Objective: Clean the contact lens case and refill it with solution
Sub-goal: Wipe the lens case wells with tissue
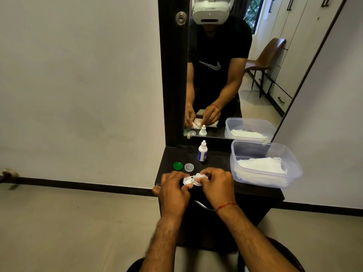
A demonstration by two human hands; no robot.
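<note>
counter [214, 154]: matt black laminate-like top
tub [294, 163]: clear, slightly frosted plastic
tissues [261, 166]: soft white paper
bottle [202, 152]: glossy white plastic
green cap [177, 166]: shiny plastic
clear cap [189, 167]: see-through plastic
drawer handle [203, 206]: polished metal
mirror [255, 55]: glossy glass

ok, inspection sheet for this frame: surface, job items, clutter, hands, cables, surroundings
Surface: dark dresser top, dry as far as visible.
Job's things: contact lens case held at the front edge, tissue pressed on it; green cap and clear cap off, lying behind; solution bottle upright, capped.
Clutter: clear plastic tub holding tissues.
Hands: left hand steadies case; right hand fingers pinch tissue.
Cables: nothing seen.
Surroundings: mirror, wall, tiled floor.
</note>
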